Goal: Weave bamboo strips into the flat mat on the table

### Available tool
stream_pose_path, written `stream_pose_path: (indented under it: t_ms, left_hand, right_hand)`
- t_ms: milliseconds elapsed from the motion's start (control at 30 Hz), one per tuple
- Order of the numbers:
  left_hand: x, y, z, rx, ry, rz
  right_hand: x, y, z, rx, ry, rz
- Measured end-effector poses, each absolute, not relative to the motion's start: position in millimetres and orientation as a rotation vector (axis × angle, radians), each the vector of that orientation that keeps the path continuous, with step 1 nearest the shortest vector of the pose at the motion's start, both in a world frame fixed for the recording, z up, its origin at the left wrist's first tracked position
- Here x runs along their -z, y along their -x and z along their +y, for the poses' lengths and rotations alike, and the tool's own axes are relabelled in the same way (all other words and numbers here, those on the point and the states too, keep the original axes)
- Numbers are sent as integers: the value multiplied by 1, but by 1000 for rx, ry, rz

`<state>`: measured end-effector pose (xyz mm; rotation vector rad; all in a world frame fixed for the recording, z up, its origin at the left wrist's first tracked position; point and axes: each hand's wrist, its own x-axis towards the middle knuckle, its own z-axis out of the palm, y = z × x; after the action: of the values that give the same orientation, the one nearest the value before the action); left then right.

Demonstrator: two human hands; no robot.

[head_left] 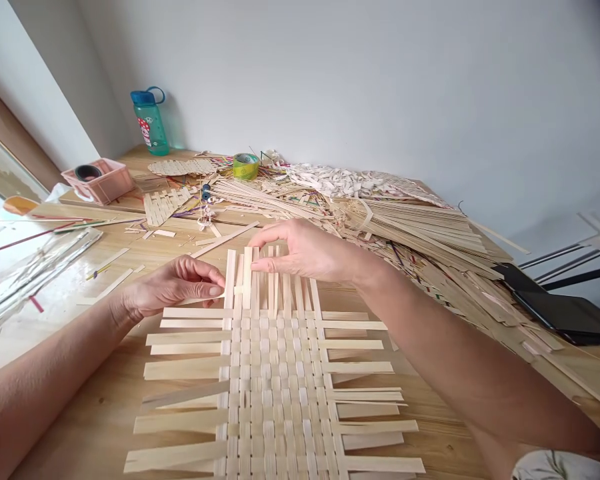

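Observation:
A flat woven mat of pale bamboo strips (275, 380) lies on the wooden table (95, 413) in front of me, with loose strip ends sticking out on both sides. My left hand (173, 288) pinches a thin crosswise bamboo strip (200, 299) at the mat's upper left corner. At the far edge of the mat stand several upright strip ends (275, 293). My right hand (300, 252) lies over them, its fingertips on the strips. Its fingers hide parts of those strips, so I cannot tell whether it grips them.
Heaped bamboo strips (405, 233) cover the table's far right. Beyond them stand a teal water bottle (150, 121), a green tape roll (245, 166) and a pink plastic basket (97, 180). A shiny plastic sheet (30, 273) lies at left, a black tablet (555, 300) at right.

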<state>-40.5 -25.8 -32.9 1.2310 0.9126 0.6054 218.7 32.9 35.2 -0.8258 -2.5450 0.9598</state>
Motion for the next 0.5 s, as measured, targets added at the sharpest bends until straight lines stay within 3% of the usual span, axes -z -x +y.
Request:
stream_pose_path:
  t_ms: [233, 500]
  left_hand:
    - [35, 39, -23, -581, -1236, 881]
    - [31, 38, -23, -584, -1344, 917]
  right_hand:
    - [-2, -226, 50, -1323, 608, -2357]
    - [1, -223, 47, -1235, 741, -2409]
